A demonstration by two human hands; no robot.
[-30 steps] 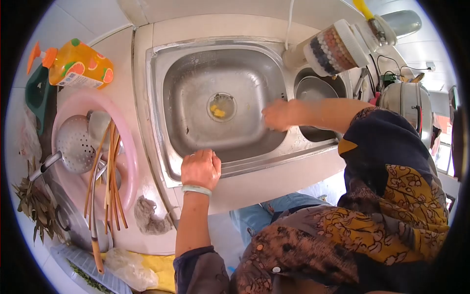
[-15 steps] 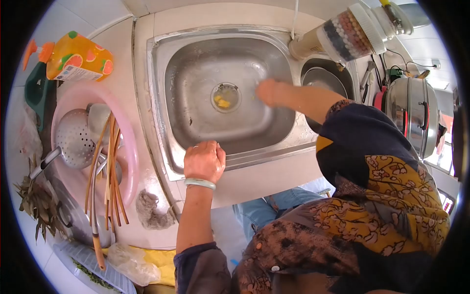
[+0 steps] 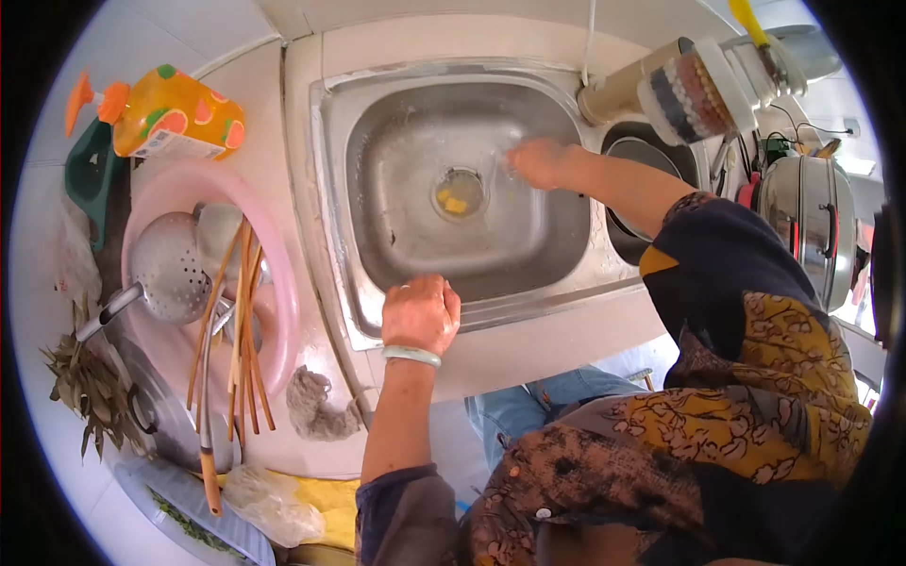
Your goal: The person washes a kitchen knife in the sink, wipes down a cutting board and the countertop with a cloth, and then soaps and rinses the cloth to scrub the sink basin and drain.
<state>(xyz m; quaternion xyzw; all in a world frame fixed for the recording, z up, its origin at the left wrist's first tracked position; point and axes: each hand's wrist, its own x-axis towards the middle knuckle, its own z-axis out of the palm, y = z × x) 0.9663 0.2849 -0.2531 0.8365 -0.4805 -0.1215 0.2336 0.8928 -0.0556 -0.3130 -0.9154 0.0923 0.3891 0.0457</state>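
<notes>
A steel sink basin (image 3: pixel 396 236) lies in front of me, with yellow scraps (image 3: pixel 453 201) in its drain strainer. My right hand (image 3: pixel 538 163) hangs over the right part of the basin, its fingers bent and smeared by motion; whether it holds anything is hidden. On the sink's front rim rests my left hand (image 3: pixel 421 311), curled closed with knuckles up and a pale bracelet at the wrist. What lies under its fingers, if anything, cannot be seen.
Left of the sink stands a pink basin (image 3: pixel 285 330) holding a skimmer, ladles and chopsticks. An orange pump bottle (image 3: pixel 184 115) is behind it, a grey rag (image 3: pixel 319 406) in front. Right are a small round basin (image 3: pixel 694 160), a jar of coloured beads (image 3: pixel 694 94) and a steel cooker (image 3: pixel 802 226).
My right hand has moved deeper over the basin, then slightly back to the right. My left hand stays closed at the front rim. The view has shifted a little.
</notes>
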